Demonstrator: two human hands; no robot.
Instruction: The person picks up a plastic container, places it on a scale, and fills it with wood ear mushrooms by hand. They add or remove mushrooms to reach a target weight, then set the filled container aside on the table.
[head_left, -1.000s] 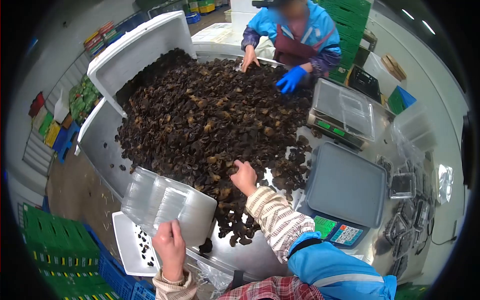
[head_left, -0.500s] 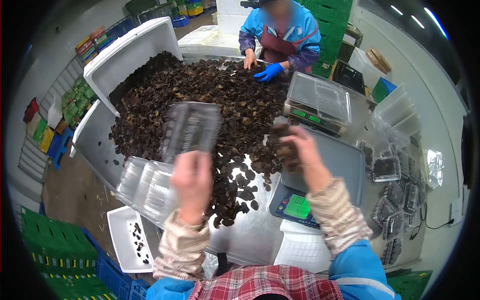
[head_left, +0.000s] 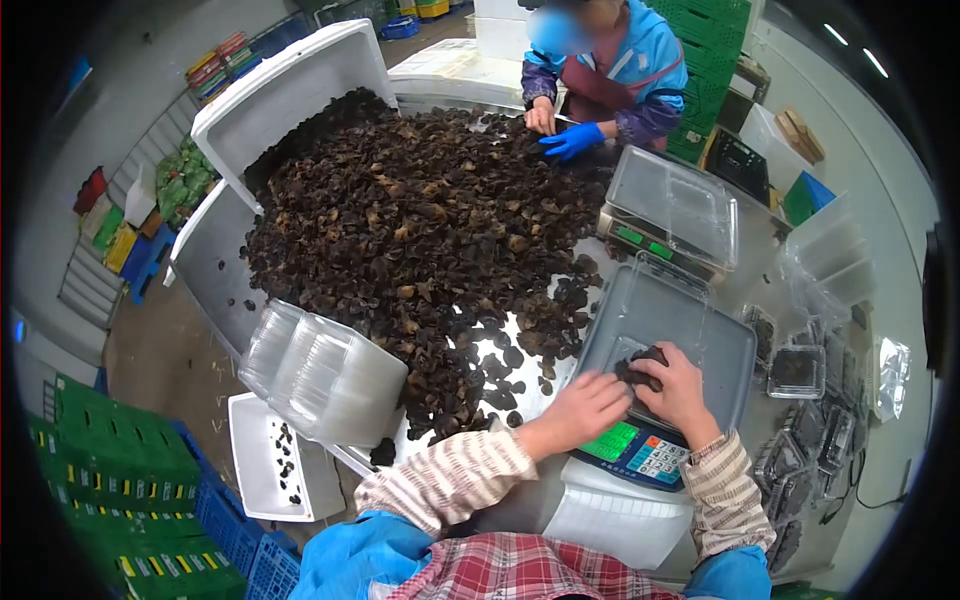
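Both of my hands are over the grey scale. My right hand has its fingers closed round a clump of dark dried fungus. Beside it, my left hand lies near the scale's front edge, its fingers together; what they hold, if anything, is hidden. An open clear plastic box rests on the scale plate, partly behind the hands. The scale's display glows green. A large heap of dark fungus covers the metal table to the left.
Stacked clear boxes stand at the left table edge, above a white bin. Across the table, a co-worker's gloved hand touches the heap near a second scale. Filled boxes lie right.
My left hand has moved right from over the heap to the scale; the clear box now lies on the plate. My right hand has lowered the fungus clump over the scale. The view has shifted.
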